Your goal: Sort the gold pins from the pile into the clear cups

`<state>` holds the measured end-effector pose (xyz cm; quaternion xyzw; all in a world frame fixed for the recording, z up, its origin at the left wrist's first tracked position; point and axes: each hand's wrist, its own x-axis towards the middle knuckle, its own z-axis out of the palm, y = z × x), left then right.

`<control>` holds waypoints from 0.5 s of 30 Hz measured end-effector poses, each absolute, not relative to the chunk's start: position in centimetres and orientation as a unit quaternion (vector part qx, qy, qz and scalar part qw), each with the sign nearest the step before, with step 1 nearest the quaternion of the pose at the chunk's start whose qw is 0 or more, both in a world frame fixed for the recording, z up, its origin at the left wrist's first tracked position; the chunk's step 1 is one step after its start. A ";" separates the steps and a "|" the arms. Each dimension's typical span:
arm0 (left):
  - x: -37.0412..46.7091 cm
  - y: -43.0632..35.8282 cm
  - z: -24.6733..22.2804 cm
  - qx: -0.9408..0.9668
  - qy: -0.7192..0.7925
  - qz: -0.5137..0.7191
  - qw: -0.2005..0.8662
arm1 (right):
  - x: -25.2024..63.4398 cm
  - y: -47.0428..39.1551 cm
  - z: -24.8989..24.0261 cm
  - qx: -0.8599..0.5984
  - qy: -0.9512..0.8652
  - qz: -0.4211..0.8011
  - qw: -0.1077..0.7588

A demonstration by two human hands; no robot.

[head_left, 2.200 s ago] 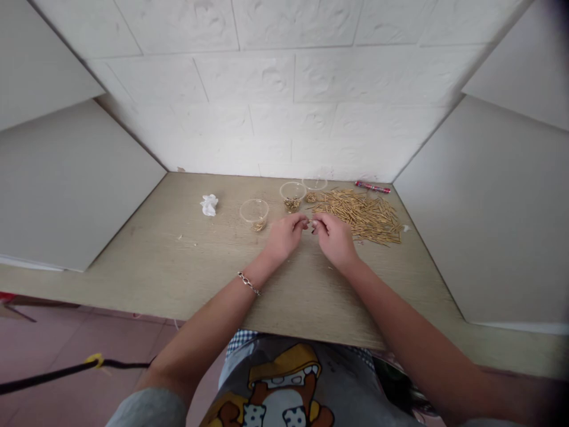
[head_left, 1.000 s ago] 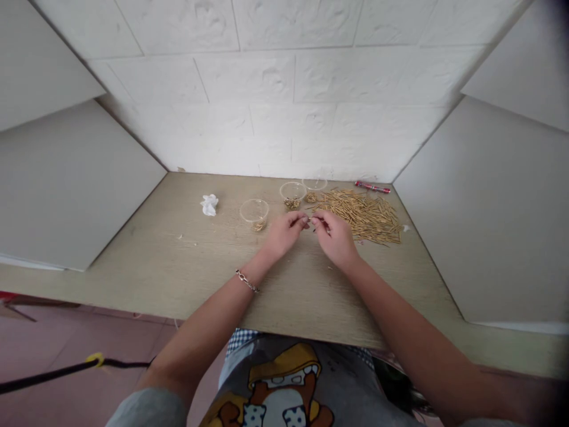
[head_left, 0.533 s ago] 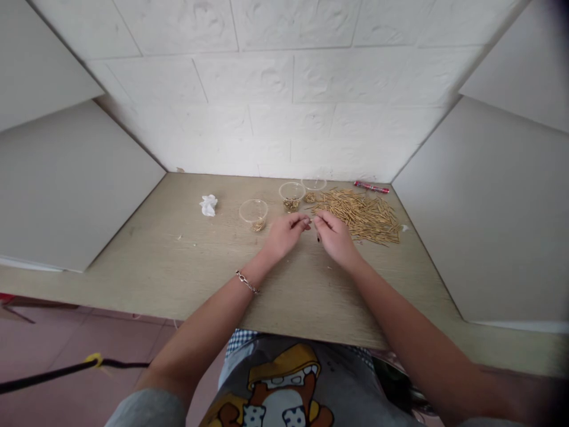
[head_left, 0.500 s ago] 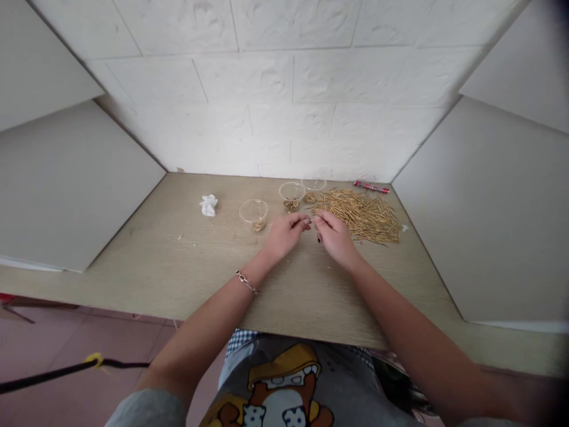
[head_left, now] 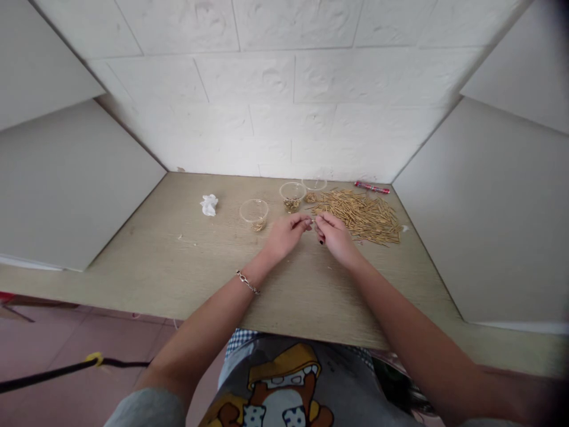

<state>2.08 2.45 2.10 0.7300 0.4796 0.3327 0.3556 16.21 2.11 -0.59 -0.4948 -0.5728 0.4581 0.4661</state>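
Note:
My left hand (head_left: 285, 233) and my right hand (head_left: 336, 237) meet fingertip to fingertip above the table, each closed in a pinch. Between the fingertips is something tiny, too small to name. Just behind my right hand spreads a heap of thin gold-coloured sticks (head_left: 367, 216). A clear round tub (head_left: 292, 196) holding small gold pieces stands behind my hands. Another clear tub (head_left: 254, 212), with a few gold pieces at its bottom, is left of my left hand. A small pile of gold pieces (head_left: 310, 197) lies beside the heap.
A crumpled white tissue (head_left: 208, 205) lies to the left. At the back are a clear lid or shallow dish (head_left: 314, 183) and a red tube-shaped packet (head_left: 372, 187). Grey panels (head_left: 498, 219) flank the wooden table (head_left: 146, 267), and a white brick-patterned wall (head_left: 267, 83) closes the back.
Almost nothing differs. The fingers of my right hand have shifted very slightly, while both hands stay pinched together in the same place.

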 end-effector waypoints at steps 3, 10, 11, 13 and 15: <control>2.1 2.5 2.0 0.732 0.477 0.335 0.352 | 16.2 2.0 -0.5 -0.487 -0.559 0.480 0.469; 2.0 2.4 2.3 0.748 0.486 0.318 0.321 | 16.3 1.9 -0.4 -0.492 -0.566 0.475 0.461; 2.0 2.3 2.4 0.752 0.488 0.314 0.311 | 16.3 1.9 -0.4 -0.494 -0.569 0.470 0.458; 2.0 2.3 2.5 0.762 0.490 0.308 0.291 | 16.3 1.9 -0.4 -0.500 -0.580 0.455 0.455; 2.0 2.2 2.5 0.771 0.488 0.305 0.273 | 16.3 1.9 -0.5 -0.509 -0.592 0.433 0.451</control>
